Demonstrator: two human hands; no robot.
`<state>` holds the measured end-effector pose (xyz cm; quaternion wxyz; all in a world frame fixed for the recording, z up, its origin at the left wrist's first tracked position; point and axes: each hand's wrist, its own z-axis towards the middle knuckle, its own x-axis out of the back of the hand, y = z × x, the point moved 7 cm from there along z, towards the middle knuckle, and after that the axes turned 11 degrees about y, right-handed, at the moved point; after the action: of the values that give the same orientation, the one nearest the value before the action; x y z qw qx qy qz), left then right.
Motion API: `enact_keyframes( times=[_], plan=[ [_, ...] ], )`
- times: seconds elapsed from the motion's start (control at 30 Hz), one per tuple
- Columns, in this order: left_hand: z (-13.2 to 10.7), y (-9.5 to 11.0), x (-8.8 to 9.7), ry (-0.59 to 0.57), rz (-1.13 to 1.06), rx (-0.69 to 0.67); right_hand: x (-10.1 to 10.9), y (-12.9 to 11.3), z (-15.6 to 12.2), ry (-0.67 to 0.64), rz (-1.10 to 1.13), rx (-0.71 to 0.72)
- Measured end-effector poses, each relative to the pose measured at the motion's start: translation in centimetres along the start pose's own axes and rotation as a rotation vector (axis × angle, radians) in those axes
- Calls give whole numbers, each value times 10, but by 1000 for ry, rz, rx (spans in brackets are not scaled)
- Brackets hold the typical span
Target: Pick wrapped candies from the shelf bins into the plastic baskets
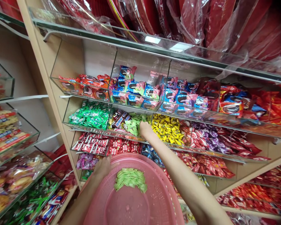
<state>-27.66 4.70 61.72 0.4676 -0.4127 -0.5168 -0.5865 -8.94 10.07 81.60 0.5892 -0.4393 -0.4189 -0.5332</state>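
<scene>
My left hand (104, 166) is closed on the far left rim of a round pink plastic basket (158, 193) with perforated sides. A pile of light green wrapped candies (130, 178) lies inside it, towards the far side. My right hand (145, 129) reaches into a shelf compartment, its fingers curled down on light green wrapped candies (133, 125); the fingertips are hidden. Left of those candies, in the same compartment, lie brown Snickers packs (120, 119). Yellow wrapped candies (166, 128) fill the compartment just right of my right hand.
Green wrapped candies (90, 115) lie to the left. Blue cookie packs (135, 99) sit one shelf up, behind a clear front panel. A glass shelf edge (131, 39) runs above, under red plastic-wrapped goods (189, 18). A wooden upright (45, 84) stands left.
</scene>
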Motion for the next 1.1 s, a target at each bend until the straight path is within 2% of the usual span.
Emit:
enact_keyframes(
  times=[0.27, 0.43, 0.5, 0.73, 0.97, 1.1],
  plan=[
    [-1, 4, 3, 5, 56, -29, 6, 1, -5, 111, -5, 27],
    [-1, 4, 3, 5, 53, -26, -1, 4, -3, 14, -5, 6],
    [-1, 3, 3, 6, 47, -21, -1, 4, -2, 12, -4, 10],
    [1, 1, 0, 4, 36, -7, 6, 6, -7, 110, 3, 28],
    [2, 0, -2, 13, 35, -18, 22, 12, -12, 192, 38, 76],
    [1, 1, -1, 14, 23, -15, 17, 9, -13, 110, 144, 172]
  ],
)
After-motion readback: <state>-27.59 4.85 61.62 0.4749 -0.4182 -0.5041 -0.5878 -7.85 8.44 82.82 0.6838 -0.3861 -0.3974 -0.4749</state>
